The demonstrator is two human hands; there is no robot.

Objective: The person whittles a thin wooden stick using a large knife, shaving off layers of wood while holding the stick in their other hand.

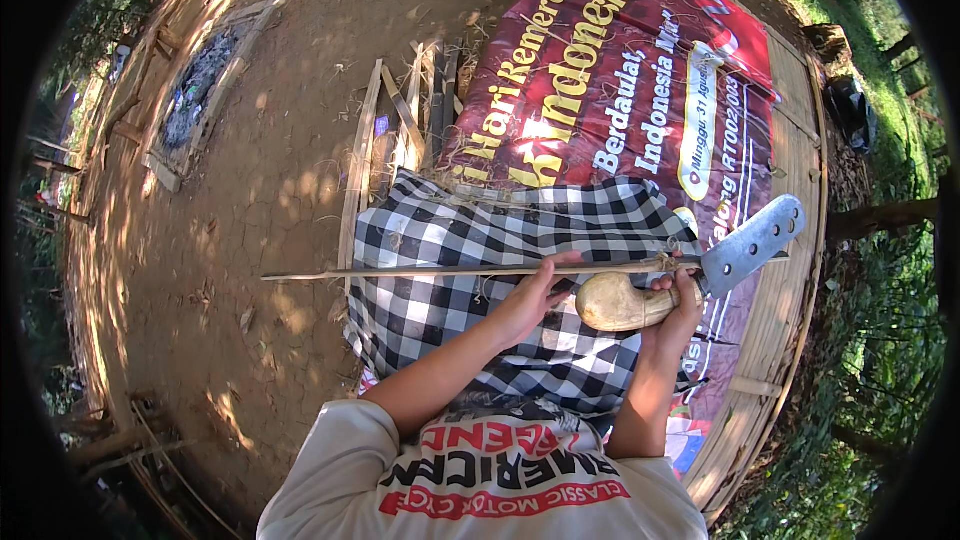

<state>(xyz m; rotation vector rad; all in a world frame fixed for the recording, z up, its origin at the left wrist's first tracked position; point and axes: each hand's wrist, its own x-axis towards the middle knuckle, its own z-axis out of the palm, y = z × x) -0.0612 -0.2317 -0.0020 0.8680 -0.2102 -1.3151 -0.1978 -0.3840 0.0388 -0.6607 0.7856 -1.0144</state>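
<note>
Wood-hndl knife (741,255) in R grip (682,314)

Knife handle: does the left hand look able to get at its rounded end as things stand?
Likely yes: the left hand is close to the rounded end of the knife handle, nothing visible between them. The right hand holds it near the blade; the left may have to leave the stick.

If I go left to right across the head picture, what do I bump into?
Grey ashy patch → wood strips → left hand → pale wooden handle → right hand → metal blade → black plastic bag.
</note>
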